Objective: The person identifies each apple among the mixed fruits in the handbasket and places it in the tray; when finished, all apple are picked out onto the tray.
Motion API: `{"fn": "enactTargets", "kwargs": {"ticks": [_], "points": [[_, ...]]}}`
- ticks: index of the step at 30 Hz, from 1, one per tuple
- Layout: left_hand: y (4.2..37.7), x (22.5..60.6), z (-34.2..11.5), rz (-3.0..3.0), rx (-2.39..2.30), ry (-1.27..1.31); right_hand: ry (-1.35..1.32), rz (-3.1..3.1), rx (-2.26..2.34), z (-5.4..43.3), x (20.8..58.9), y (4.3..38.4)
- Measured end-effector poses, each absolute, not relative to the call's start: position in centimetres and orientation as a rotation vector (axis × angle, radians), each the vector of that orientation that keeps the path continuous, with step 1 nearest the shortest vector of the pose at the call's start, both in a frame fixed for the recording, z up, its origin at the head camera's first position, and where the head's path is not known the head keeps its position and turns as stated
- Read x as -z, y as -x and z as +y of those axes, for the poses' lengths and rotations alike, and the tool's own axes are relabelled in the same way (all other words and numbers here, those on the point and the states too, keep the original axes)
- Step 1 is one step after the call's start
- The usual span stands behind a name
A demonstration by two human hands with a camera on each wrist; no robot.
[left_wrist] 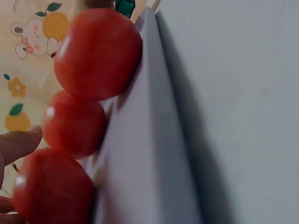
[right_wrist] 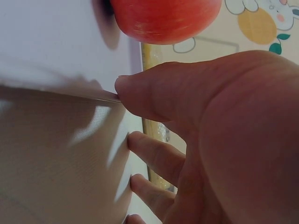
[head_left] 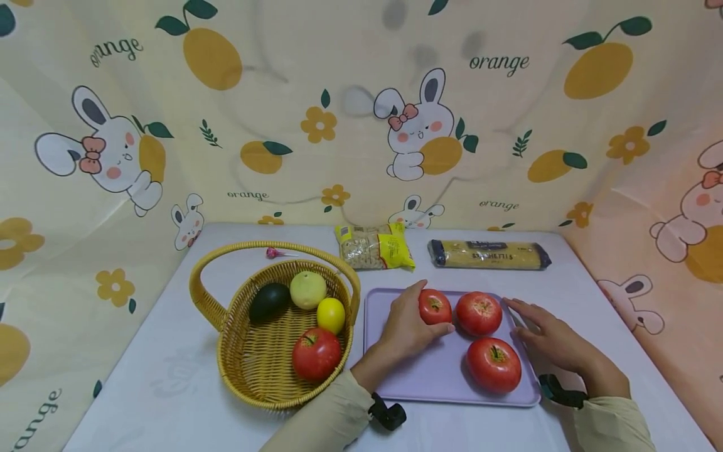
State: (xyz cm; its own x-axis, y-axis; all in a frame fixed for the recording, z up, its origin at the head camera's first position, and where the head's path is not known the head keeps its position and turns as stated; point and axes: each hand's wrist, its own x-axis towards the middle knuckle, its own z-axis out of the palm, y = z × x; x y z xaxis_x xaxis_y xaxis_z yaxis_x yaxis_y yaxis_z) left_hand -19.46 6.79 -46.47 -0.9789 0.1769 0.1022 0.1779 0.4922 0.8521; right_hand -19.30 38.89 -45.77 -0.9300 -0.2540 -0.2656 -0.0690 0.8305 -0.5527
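tomatoes sit three together on the lilac tray (head_left: 395, 383) at lower centre of the head view: the nearest tomato (head_left: 494, 365) toward the front right, the middle tomato (head_left: 479, 313) behind it, and the small tomato (head_left: 434, 306) to its left. the left hand (head_left: 408, 326) curls thumb and fingers around the small tomato, a light wrap rather than a firm clamp as far as i can judge; the left wrist view shows only a fingertip beside the fruit. the right hand (head_left: 550, 339) lies with straight fingers on the tray's right rim, thumb on the edge in the right wrist view, gripping nothing. the risk, i judge, is that lifting the small tomato nudges the middle one, which looks to be touching it, and sets it rolling; the shallow rim would hardly stop it. left of the tray, the wicker basket (head_left: 248, 376) already holds a red tomato, a lemon (head_left: 331, 315), a pale fruit and an avocado (head_left: 269, 301), and its arched handle (head_left: 271, 249) stands over the opening. further back lie a lollipop (head_left: 273, 253), a yellow packet (head_left: 375, 246) and a spaghetti pack (head_left: 488, 254) against the printed cloth (head_left: 508, 125).
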Motion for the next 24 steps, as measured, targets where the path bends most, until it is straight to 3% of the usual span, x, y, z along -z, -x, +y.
{"fn": "enactTargets", "kwargs": {"ticks": [14, 24], "points": [[16.6, 40.7, 6.4, -2.613, 1.668, 0.480, 0.227, 2.677, 0.774, 38.8, 45.4, 19.3], [13.3, 37.1, 4.3, -2.484, 1.800, 0.807, 0.220, 2.671, 0.775, 38.8, 45.5, 19.3]]}}
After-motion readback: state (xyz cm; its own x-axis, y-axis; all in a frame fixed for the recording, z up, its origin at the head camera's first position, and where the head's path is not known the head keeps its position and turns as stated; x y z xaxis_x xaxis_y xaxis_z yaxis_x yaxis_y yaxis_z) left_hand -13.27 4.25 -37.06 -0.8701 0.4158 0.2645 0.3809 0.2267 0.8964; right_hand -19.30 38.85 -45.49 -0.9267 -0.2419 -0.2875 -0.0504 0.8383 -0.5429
